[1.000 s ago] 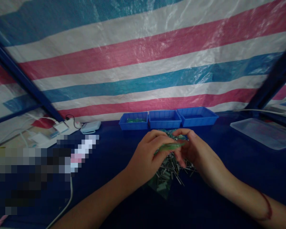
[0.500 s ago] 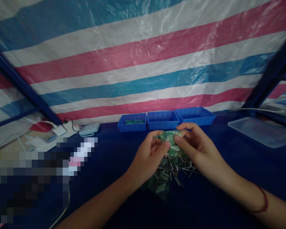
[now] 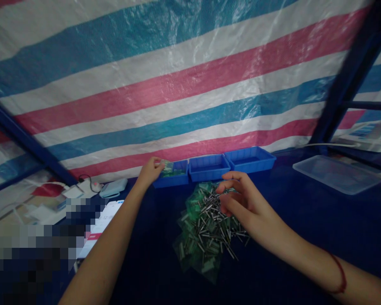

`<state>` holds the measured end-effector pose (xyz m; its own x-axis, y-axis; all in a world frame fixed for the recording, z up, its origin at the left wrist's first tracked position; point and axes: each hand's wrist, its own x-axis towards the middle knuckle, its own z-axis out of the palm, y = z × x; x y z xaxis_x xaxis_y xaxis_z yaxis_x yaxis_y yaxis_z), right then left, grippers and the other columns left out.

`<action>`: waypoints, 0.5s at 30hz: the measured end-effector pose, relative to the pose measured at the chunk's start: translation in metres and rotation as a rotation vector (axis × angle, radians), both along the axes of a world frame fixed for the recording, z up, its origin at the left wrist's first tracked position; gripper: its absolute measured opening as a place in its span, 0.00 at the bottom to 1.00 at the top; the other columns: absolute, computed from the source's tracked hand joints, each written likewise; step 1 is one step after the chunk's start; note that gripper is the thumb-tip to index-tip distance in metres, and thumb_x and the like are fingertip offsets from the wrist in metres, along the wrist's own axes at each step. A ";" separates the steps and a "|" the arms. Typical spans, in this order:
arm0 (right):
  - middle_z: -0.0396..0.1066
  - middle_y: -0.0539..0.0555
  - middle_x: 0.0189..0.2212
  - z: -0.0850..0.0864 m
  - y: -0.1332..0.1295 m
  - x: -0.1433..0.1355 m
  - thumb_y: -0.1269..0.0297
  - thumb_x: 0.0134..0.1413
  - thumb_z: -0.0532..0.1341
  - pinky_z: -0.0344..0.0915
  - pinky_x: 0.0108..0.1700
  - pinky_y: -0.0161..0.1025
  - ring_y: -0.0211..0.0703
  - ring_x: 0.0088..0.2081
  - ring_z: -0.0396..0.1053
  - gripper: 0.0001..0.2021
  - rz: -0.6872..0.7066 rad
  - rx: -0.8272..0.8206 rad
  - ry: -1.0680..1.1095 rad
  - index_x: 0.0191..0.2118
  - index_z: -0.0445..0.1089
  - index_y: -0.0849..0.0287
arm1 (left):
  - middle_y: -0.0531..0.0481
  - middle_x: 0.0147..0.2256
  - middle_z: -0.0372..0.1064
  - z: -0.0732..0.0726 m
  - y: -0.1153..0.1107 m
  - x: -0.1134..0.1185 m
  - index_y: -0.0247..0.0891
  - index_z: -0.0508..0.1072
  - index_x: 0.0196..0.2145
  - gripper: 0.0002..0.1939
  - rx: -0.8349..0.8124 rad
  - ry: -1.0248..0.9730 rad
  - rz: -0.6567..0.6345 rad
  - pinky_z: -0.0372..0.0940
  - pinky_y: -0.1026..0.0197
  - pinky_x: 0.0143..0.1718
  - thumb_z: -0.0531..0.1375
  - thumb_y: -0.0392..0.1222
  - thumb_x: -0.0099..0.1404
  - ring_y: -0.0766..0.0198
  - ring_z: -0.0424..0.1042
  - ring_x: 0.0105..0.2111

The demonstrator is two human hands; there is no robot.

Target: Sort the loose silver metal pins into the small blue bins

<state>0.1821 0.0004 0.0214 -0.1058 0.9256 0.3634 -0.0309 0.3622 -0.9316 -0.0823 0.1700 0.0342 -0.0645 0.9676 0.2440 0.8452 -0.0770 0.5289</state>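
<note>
My left hand [image 3: 150, 171] is at the back of the table, its fingers pinched on a small green-tinted plastic bag [image 3: 167, 166]. The bag is over the left blue bin [image 3: 173, 182], where more green bags show inside. My right hand [image 3: 244, 200] hovers at the right side of a heap of thin metal pins [image 3: 215, 224]. Its fingers are loosely bent and apart from the thumb, with nothing seen between them. Several green plastic bags [image 3: 195, 203] lie along the left and front of the heap, some with pins or small pieces in them.
A middle blue bin [image 3: 209, 174] and a right blue bin [image 3: 250, 164] stand beside the left one. A clear plastic lid [image 3: 336, 174] lies to the right. At left are a pale blue case [image 3: 113, 188], a power strip [image 3: 88, 186] with cables, and a lit phone-like screen [image 3: 106, 220].
My left hand has moved from above the heap to the left bin with the bag. My right hand has let go of the bag and stayed near the heap, which shows more fully. The view has shifted.
</note>
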 end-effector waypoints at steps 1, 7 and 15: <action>0.61 0.51 0.37 0.000 0.000 0.000 0.60 0.53 0.56 0.62 0.24 0.36 0.34 0.25 0.64 0.16 0.000 -0.006 -0.011 0.46 0.52 0.54 | 0.44 0.47 0.65 -0.001 0.002 0.004 0.34 0.66 0.49 0.16 -0.015 0.039 -0.001 0.68 0.51 0.41 0.56 0.43 0.66 0.58 0.69 0.42; 0.61 0.51 0.38 -0.002 -0.001 0.000 0.61 0.53 0.56 0.60 0.24 0.36 0.34 0.26 0.63 0.16 0.012 -0.021 -0.038 0.47 0.52 0.53 | 0.44 0.48 0.65 -0.004 0.002 0.040 0.35 0.66 0.49 0.16 -0.105 0.248 -0.031 0.67 0.50 0.43 0.56 0.44 0.66 0.58 0.69 0.43; 0.61 0.50 0.38 -0.001 -0.001 0.001 0.62 0.53 0.56 0.59 0.23 0.36 0.34 0.26 0.63 0.15 0.003 -0.019 -0.038 0.46 0.53 0.52 | 0.40 0.39 0.71 0.002 -0.051 0.051 0.35 0.74 0.36 0.19 -0.020 0.307 -0.180 0.59 0.52 0.44 0.48 0.49 0.67 0.48 0.67 0.45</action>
<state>0.1833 -0.0007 0.0201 -0.1218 0.9319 0.3417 0.0040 0.3447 -0.9387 -0.0310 0.1189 0.0358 0.1804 0.9617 0.2066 0.9388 -0.2310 0.2556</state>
